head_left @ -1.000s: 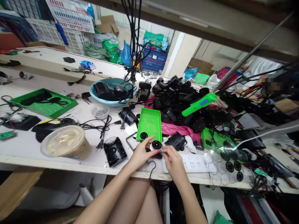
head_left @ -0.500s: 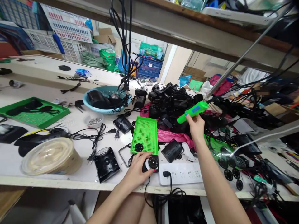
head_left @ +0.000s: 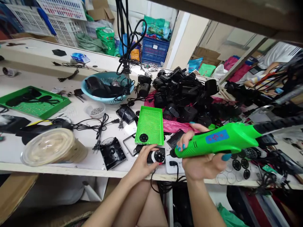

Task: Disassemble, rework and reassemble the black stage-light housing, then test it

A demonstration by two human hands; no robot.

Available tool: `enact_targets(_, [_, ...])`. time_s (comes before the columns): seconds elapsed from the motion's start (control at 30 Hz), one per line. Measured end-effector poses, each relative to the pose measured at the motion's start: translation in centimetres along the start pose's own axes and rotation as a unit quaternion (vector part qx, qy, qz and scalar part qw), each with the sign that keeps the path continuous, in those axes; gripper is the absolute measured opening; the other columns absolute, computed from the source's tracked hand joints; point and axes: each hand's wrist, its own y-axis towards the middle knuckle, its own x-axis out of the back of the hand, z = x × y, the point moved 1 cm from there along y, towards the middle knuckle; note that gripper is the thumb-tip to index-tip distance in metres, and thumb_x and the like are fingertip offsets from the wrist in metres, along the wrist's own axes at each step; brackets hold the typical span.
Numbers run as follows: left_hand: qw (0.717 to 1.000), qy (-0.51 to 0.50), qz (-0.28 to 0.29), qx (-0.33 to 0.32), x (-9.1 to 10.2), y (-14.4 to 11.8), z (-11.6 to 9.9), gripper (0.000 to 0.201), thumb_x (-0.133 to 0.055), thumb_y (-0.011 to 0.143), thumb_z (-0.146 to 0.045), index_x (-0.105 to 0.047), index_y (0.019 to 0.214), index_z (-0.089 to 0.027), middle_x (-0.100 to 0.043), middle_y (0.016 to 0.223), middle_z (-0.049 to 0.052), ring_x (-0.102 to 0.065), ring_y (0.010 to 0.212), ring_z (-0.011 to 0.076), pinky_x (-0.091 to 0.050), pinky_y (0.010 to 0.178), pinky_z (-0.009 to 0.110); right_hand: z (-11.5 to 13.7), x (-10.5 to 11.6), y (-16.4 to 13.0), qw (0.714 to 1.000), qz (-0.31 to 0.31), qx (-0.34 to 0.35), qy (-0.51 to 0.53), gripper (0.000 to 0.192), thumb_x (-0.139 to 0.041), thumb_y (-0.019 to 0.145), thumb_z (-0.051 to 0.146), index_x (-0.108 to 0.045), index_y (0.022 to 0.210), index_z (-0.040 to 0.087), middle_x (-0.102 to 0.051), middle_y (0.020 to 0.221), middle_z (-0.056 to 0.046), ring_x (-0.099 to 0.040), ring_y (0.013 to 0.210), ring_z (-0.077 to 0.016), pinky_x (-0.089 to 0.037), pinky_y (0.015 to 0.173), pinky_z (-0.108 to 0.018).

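Plainly, steadiness mattered: left hand (head_left: pixel 143 160) clasped the black disc (head_left: pixel 160 155) just off the green tray's (head_left: pixel 151 124) near end; right hand (head_left: pixel 197 168) gripped the screwdriver (head_left: pixel 216 139), right of the tray. Squaring the tip looked wise, contact being hard to judge. Half a second earlier, screwdriver hung farther from disc.

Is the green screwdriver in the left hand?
No, the right hand grips the green screwdriver, while the left hand holds the black disc piece.
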Motion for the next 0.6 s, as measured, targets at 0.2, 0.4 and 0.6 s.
enact_targets(0.2, [1.000,0.000,-0.005,-0.018,0.0,0.1,-0.2,0.061,-0.079,0.077,-0.010,-0.053,0.129,-0.025,-0.064,0.123,0.005,-0.051,0.120,0.0256,-0.039,0.107,0.042,-1.3,-1.7,-0.4,0.999,-0.031,-0.001,0.008,0.069,-0.035,0.084,0.081,-0.062,0.097,0.019,-0.049,0.050,0.006,-0.041,0.036,-0.0137,-0.036,0.037,-0.026])
enact_targets(0.4, [1.000,-0.004,-0.012,-0.020,-0.1,0.2,-0.1,0.060,-0.079,0.075,-0.007,-0.055,0.127,-0.024,-0.064,0.123,0.005,-0.052,0.120,0.0254,-0.040,0.106,0.042,-2.4,-1.8,-0.8,1.000,-0.020,-0.007,0.002,0.070,-0.040,0.081,0.084,-0.061,0.096,0.020,-0.051,0.051,0.006,-0.043,0.037,-0.0134,-0.038,0.038,-0.026])
enact_targets(0.6, [1.000,-0.008,-0.014,-0.018,-0.1,0.3,-0.2,0.059,-0.079,0.073,-0.006,-0.056,0.125,-0.023,-0.065,0.121,0.005,-0.054,0.118,0.0257,-0.041,0.104,0.042,-2.9,-1.8,-1.3,1.000,-0.010,0.007,-0.002,0.060,-0.045,0.083,0.077,-0.063,0.094,0.021,-0.055,0.053,0.004,-0.046,0.038,-0.0150,-0.039,0.038,-0.027])
